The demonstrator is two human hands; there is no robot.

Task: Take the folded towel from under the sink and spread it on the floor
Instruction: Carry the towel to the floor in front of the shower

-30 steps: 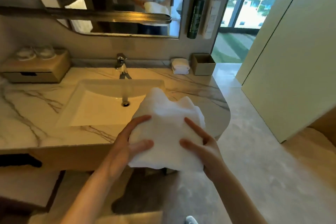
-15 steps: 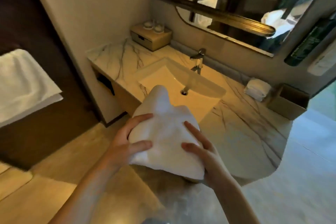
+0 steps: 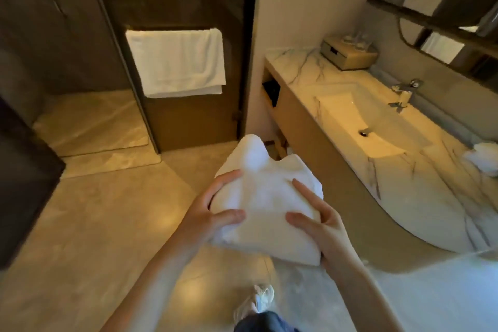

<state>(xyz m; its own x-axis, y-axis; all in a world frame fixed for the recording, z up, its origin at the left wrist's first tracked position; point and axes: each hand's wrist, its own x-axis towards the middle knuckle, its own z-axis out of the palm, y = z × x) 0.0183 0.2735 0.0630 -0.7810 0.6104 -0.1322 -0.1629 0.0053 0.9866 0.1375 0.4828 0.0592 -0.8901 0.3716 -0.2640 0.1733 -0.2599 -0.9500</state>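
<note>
Both hands clasp the folded white terry towel (image 3: 265,205) in mid-air above the beige stone floor (image 3: 107,224) — left hand (image 3: 208,214) and right hand (image 3: 322,226) pressing its sides; soft, light, floppy — best pinched at two corners to shake open

The glossy beige stone-tile floor (image 3: 102,224) bore one pale sneaker (image 3: 256,302) near the bottom edge; the white dark-veined marble countertop (image 3: 420,197) held a sunken rectangular basin (image 3: 369,127), a chrome tap (image 3: 404,91), a tan box (image 3: 347,55) at its far corner, and a small folded white cloth (image 3: 482,156) at its right.
</note>
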